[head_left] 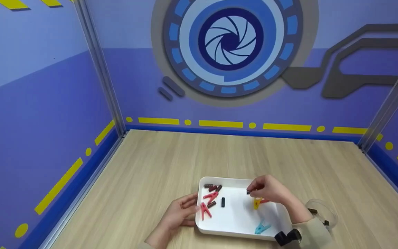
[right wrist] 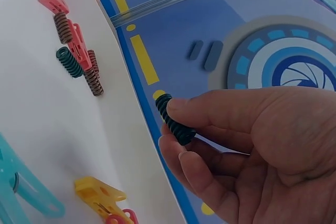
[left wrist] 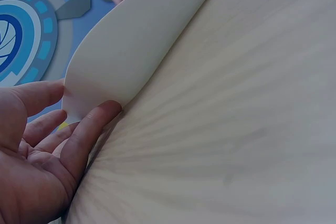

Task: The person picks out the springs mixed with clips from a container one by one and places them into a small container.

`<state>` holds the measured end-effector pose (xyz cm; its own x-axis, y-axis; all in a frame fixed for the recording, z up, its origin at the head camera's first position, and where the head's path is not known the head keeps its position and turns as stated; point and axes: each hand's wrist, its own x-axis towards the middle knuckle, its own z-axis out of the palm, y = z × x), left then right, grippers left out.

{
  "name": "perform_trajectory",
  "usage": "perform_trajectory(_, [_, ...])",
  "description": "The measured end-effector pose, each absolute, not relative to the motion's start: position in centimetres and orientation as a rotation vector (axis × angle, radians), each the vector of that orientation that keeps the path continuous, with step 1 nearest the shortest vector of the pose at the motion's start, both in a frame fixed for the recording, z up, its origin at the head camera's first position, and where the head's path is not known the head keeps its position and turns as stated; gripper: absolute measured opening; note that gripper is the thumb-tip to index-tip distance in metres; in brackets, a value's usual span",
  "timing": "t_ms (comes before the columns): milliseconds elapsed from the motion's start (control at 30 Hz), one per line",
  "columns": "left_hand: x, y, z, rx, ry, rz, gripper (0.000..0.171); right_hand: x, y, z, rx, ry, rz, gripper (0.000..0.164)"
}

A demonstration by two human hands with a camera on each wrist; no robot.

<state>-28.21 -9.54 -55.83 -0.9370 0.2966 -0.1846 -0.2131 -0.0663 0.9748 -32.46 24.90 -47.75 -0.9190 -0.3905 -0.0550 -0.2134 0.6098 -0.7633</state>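
Note:
My right hand pinches a dark green coil spring between thumb and fingers, above the far right part of a white tray. My left hand touches the tray's left wall from outside with loosely extended fingers. Inside, at the left, lie two red clips, several brown springs and another dark green spring. Under the right hand a yellow clip lies beside a red one. A light blue clip is near the front right corner.
A clear round container with dark pieces in it stands right of the tray, partly behind the right sleeve. Printed blue panels wall off the wooden table at the back and sides.

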Motion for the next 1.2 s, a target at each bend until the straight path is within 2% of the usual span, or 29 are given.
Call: perform_trajectory(1200, [-28.1,-9.5,-55.7,0.098,1.881,2.062,0.061,-30.5,31.6,-45.9,-0.27,2.628,-1.239,0.019])
